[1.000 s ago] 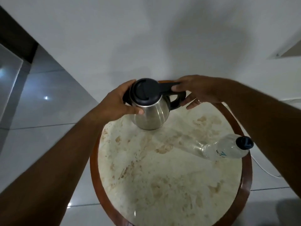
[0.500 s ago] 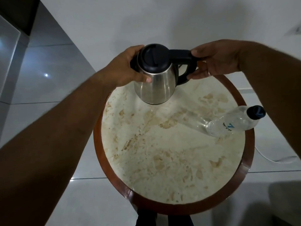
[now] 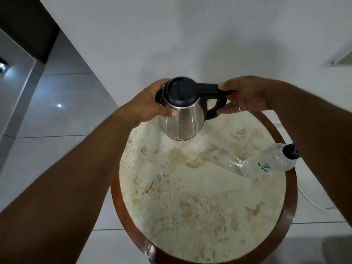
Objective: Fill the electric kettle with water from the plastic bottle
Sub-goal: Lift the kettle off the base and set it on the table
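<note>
Starting at the left of the frame, our left hand (image 3: 150,103) wraps the spout side of the electric kettle (image 3: 181,115), thumb pressed flat on the steel wall and fingers curled round the far side, so that grip is closed on the body. The kettle sits in the upper centre of the frame, at the far edge of the round table (image 3: 202,197); we can't tell whether its base touches the top or hangs just above it. It's a polished steel pot that widens toward the bottom, bright streaks running down its side, a thin dark band at the base. On top, the black lid (image 3: 179,90) is down and closed. Moving right, the black handle (image 3: 215,100) loops off the body, and our right hand (image 3: 245,98) pinches it, thumb on the upper end, fingers on the lower curve, a ring on one finger. Further right and lower, the plastic bottle (image 3: 266,164) lies on its side near the table's right rim, clear, with blue lettering and a dark cap (image 3: 290,151) pointing toward the right edge.
</note>
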Available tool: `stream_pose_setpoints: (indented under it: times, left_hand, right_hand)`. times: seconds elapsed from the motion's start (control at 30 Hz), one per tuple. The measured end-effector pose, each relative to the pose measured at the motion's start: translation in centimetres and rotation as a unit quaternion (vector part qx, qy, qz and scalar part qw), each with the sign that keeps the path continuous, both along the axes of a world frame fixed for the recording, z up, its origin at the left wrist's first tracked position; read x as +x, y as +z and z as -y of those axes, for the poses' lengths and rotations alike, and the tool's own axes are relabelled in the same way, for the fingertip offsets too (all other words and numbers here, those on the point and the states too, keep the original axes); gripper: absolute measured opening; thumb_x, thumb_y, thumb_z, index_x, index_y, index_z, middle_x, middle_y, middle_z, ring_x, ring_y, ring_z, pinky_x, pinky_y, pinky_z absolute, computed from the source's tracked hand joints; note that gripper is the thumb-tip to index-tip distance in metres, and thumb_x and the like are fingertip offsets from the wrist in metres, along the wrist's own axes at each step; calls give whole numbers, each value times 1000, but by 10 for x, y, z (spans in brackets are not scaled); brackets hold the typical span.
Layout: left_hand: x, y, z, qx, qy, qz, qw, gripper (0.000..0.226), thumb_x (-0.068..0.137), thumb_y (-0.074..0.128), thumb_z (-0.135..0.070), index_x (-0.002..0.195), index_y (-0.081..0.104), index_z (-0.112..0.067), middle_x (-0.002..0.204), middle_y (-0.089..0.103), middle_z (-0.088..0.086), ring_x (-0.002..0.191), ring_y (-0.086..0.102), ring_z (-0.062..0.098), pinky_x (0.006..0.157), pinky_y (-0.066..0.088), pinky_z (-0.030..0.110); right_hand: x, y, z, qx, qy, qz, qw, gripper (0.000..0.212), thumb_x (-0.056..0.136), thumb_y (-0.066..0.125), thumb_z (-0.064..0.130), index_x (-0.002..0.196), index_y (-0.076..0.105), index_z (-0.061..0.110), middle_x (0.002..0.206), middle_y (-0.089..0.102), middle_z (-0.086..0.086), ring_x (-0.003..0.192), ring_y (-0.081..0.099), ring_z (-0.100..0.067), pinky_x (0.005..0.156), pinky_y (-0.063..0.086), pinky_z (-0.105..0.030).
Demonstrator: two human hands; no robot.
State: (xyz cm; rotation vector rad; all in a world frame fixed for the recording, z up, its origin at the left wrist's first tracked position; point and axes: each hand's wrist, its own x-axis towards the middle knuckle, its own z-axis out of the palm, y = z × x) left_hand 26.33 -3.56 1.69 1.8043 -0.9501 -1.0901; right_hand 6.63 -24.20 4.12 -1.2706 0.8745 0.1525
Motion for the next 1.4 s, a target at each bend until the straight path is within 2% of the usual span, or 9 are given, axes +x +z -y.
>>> stream_pose_setpoints:
  times: [0.27,0.4,0.47,0.6,0.67,0.8,0.87,0.97,1.4]
  left_hand:
    - [3,-11,-2,-11,7,-10,1000,96,65,88,-8,144,40,-33,132,59,-9,122,54,12,106,45,42]
    - [-4,-19,-10,-26,86,-18,996,110,66,88,-8,152,25,-36,114,52,-32,97,56,-17,75,49,10]
    - [-9,-23,-14,-43,116,-12,992,110,68,87,-9,153,21,-33,125,50,-26,105,56,-8,71,47,9]
    - [-15,-18,-22,-48,174,18,983,99,74,84,-16,153,25,-25,156,35,2,134,44,18,93,45,25]
    - [-18,-15,-29,-43,170,115,978,84,84,77,-18,153,28,-21,158,32,3,140,37,19,110,37,33]
    - [-27,-21,-49,12,22,396,918,67,94,48,3,154,25,-16,163,16,3,149,17,23,119,22,36]
    - [-31,-25,-58,60,-15,412,909,77,90,44,11,155,20,-21,164,9,-2,150,11,24,118,25,43]
    - [-30,-26,-63,103,-27,421,901,82,91,47,10,156,12,-26,165,1,-7,151,3,23,117,23,44]
    - [-38,-13,-50,147,-48,405,901,94,85,52,10,156,0,-23,163,-13,-8,151,0,26,115,25,42]
  right_hand:
    - [1,9,-8,-83,37,-42,995,34,95,52,23,125,51,6,124,58,-15,100,64,-41,91,51,-49]
    - [0,14,-22,-219,31,-44,974,29,93,55,25,119,57,11,106,64,-12,88,69,-31,74,57,-40]
    - [3,15,-32,-331,27,-44,942,30,91,58,31,116,60,15,101,64,-6,85,66,-22,66,53,-31]
    - [5,17,-49,-583,82,-57,806,32,90,55,34,117,60,18,112,62,-5,102,58,-24,82,46,-34]
    - [4,13,-54,-633,151,-47,757,18,91,49,26,96,62,14,96,62,-9,92,59,-29,71,41,-32]
    - [0,-8,-65,-628,181,-72,754,32,92,48,19,122,46,7,122,52,-12,108,52,-28,87,45,-40]
    - [-5,-16,-74,-619,200,-88,754,59,95,47,19,144,19,3,152,23,-17,138,26,-32,111,27,-44]
    - [-11,-21,-81,-636,216,-89,735,70,96,46,18,146,2,-1,157,-1,-20,144,0,-30,113,5,-33]
    - [-17,-18,-87,-632,220,-84,738,79,85,44,-2,146,-6,0,156,-9,-21,144,-8,-30,100,-7,-25]
